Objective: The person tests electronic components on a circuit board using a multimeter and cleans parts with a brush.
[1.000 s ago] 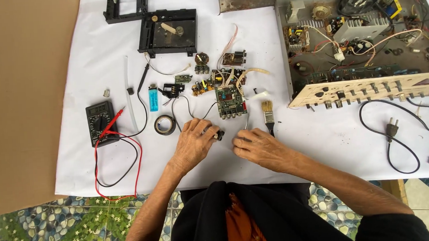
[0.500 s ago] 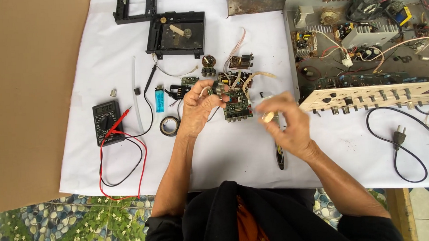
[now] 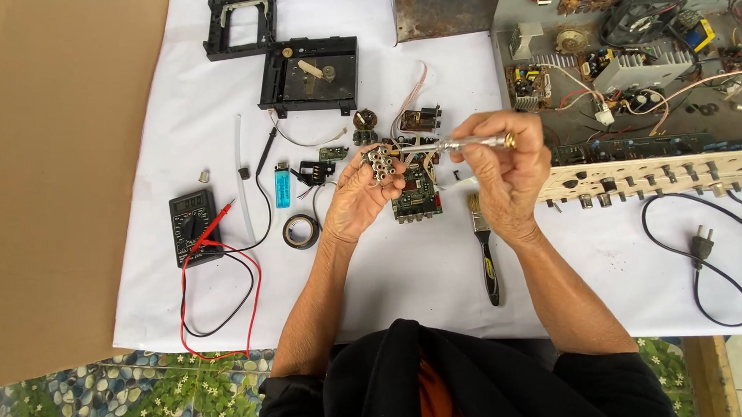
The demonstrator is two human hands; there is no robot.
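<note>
My left hand (image 3: 355, 201) is raised over the white sheet (image 3: 408, 274) and grips a small block of round metal sockets (image 3: 380, 163). My right hand (image 3: 505, 176) holds a slim silver screwdriver (image 3: 461, 144) level, its tip pointing left at that socket block. Under the hands lies a green circuit board (image 3: 414, 199) among loose small parts. A black-handled brush (image 3: 485, 249) rests on the sheet below my right hand.
A black multimeter (image 3: 192, 226) with red and black leads lies left, beside a tape roll (image 3: 302, 231) and a blue lighter (image 3: 282, 188). An opened amplifier chassis (image 3: 635, 76) fills the upper right; a power cord (image 3: 700, 246) trails beneath. Black plastic frames (image 3: 309, 75) sit at top; brown cardboard (image 3: 39, 167) lies left.
Both hands rose from the sheet. My left hand picked up the socket block, my right hand took the screwdriver and brought its tip to the block. The brush lies on the sheet.
</note>
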